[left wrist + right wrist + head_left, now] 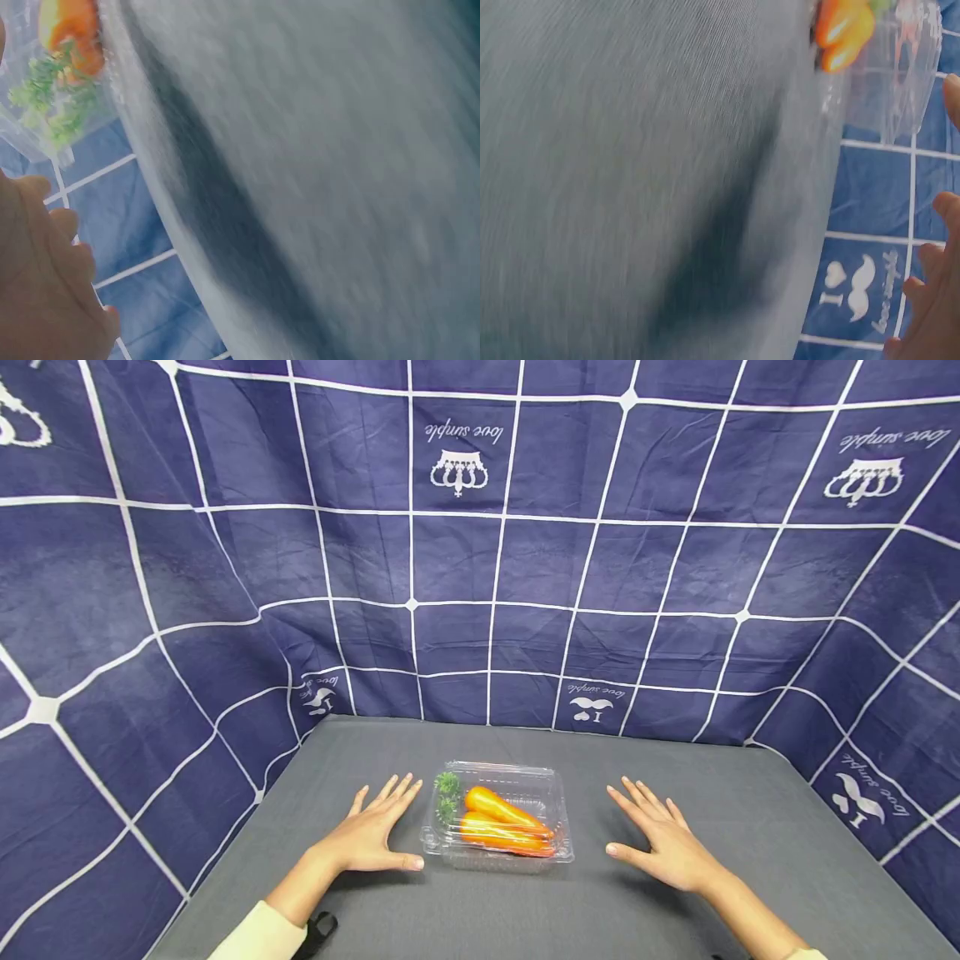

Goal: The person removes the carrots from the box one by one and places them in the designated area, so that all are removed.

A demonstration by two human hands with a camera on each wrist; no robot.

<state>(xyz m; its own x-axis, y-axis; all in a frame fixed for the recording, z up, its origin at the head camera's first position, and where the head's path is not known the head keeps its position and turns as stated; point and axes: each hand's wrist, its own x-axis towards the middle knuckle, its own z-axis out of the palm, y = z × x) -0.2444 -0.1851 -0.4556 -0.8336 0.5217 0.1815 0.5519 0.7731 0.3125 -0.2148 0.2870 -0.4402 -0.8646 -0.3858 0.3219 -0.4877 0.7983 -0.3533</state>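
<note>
A clear plastic clamshell box (491, 863) sits in the middle of the table, its see-through lid lying over the top. Inside are two orange carrots (498, 808), with leafy green tops (447, 795) at the box's left end. My left hand (369, 837) hovers just left of the box, fingers spread and holding nothing. On the other side, my right hand (666, 850) is likewise spread and bare, a wider gap from the box. Both wrist views catch part of the box, with the green tops (56, 97) in the left one and the carrot ends (845, 34) in the right.
A grey cloth (600, 910) covers the tabletop. Dark blue fabric (360, 560) with white grid lines hangs behind it and along both sides. A black strap (318, 931) shows at my left wrist, by a pale sleeve (262, 933).
</note>
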